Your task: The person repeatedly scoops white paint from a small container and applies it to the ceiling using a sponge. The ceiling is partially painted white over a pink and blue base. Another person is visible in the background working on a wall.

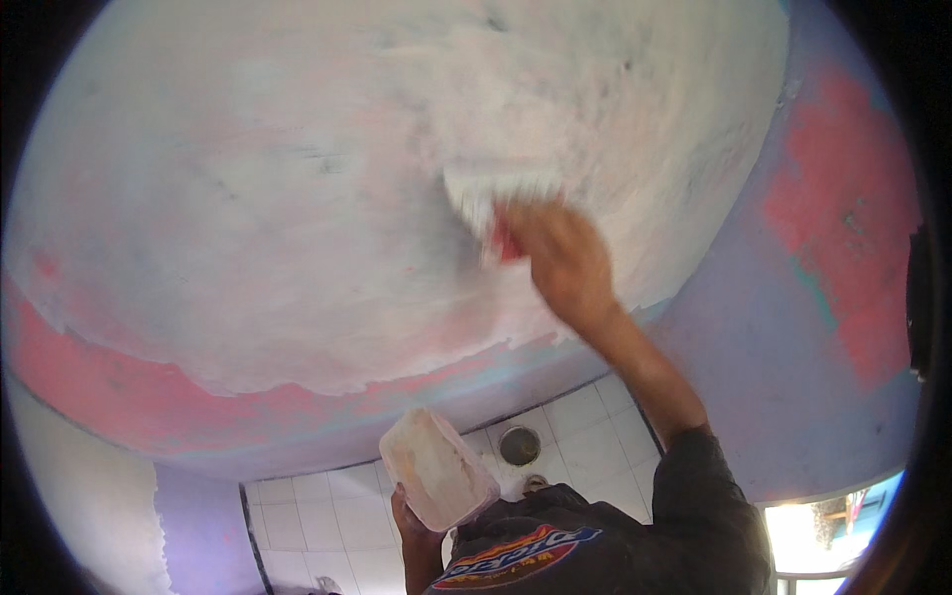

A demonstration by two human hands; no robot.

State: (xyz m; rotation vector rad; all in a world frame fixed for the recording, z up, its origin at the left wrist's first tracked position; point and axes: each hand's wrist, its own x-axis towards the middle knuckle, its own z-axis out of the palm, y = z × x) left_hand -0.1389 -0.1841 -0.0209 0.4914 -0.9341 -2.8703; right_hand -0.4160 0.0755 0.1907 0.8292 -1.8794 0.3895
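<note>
Here's the wide putty spreader [481,198], its white blade up against the patchy wall [297,198], red grip end lowest, the whole thing blurred. Watch that blade edge: if it tips so one corner bites, it could score a groove in the pale coat, and uneven pressure could leave ridges. An overloaded blade might shed a blob straight down, too.

The right hand [570,258] has its fingers closed around the red grip, though blur hides exactly how they sit. Its arm goes up and leftward from the short black sleeve, forearm [650,377] on the diagonal, elbow bent, wrist near the wall. A long reach like that could cost steady pressure toward the far end of a stroke.

Down low, the left hand [416,526] is grasping the plastic tub [476,496] by its lower left side, well below the spreader and in front of the body. The tub sits tilted, and pale residue coats its inside; a one-handed grip on a smeared wall could slip, and more tilt might spill whatever paste is in there.

Below that, the white tiled floor [307,506], with a round container [520,446] beyond the tub: a misplaced foot could knock it.
</note>
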